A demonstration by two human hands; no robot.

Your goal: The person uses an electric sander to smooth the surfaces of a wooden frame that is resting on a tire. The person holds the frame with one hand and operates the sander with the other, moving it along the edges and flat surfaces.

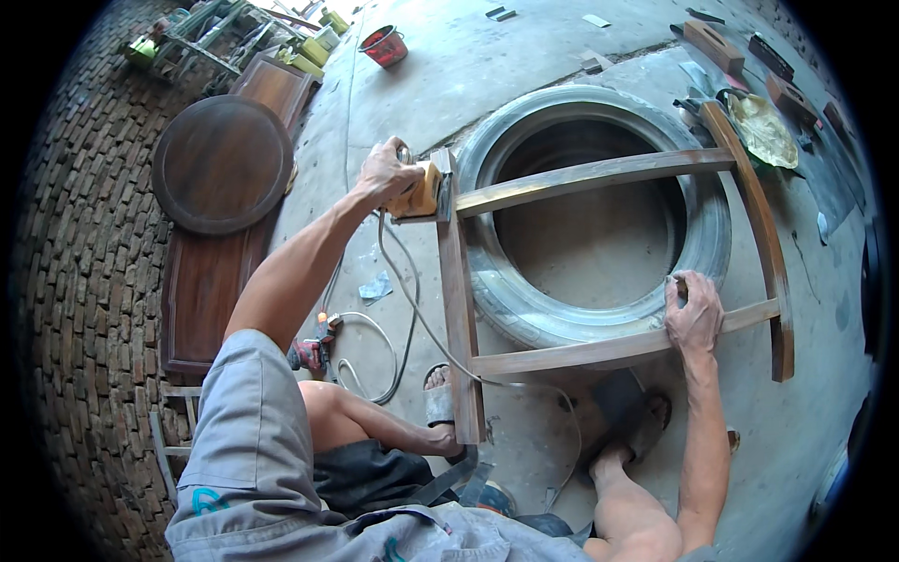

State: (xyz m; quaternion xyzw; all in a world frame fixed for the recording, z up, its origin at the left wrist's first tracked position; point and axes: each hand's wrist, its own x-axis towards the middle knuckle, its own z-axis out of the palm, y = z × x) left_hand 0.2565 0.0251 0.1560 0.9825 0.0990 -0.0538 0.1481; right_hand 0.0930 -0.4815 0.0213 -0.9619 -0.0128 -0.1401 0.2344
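Observation:
My left hand (384,174) is closed round the top of a yellow electric sander (420,199). The sander's pad rests against the far end of the left post of a wooden frame (459,318). Two curved crosspieces join that post to a darker brown post (760,220) on the right. My right hand (695,317) grips the near crosspiece towards its right end. Beneath the frame a large grey tire (510,295) lies flat on the floor and bears it. The sander's cord (412,298) runs down across the left post.
A round dark wooden top (223,164) and a panel (211,300) stand by the brick wall at left. A red-grey power tool (312,352) lies near my left knee. Far off are a red bucket (384,47) and wooden blocks (714,49). Cord loops (379,361) cross the floor.

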